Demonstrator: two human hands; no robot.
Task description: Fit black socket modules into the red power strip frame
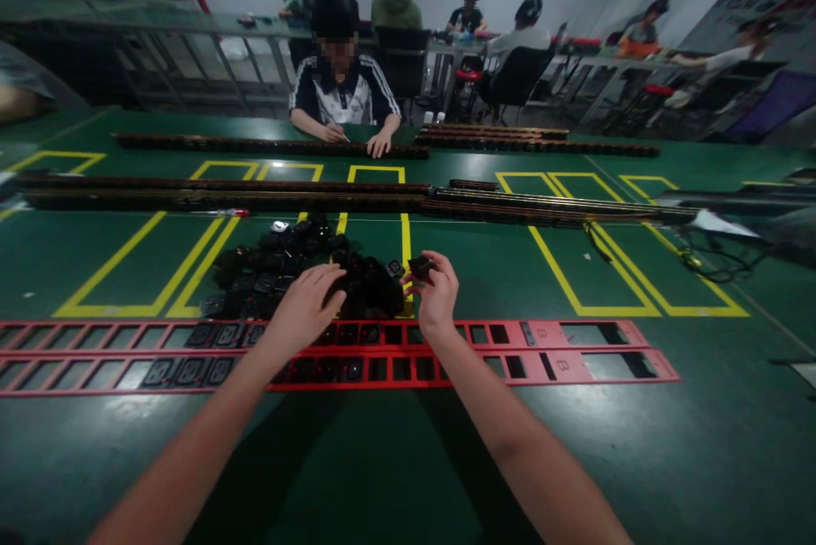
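Observation:
My right hand (437, 294) pinches a small black socket module (421, 266) above the near edge of a loose pile. That pile of black socket modules (376, 286) lies heaped on the green table. Over its near side, my left hand (309, 307) has its fingers stretched out and the thumb apart, with no held thing visible. Below both hands lie two long red slotted panels (462, 370), side by side. Several of their openings hold black sockets (189, 371); others show the table through them. My left forearm covers part of both panels.
Long dark strips (255, 195) lie across the table beyond the pile, with a red-handled tool (239, 212) beside them. Yellow tape outlines (580, 309) mark the tabletop. A cable (707, 264) lies at right. Across the table, a person (344, 90) works over another strip.

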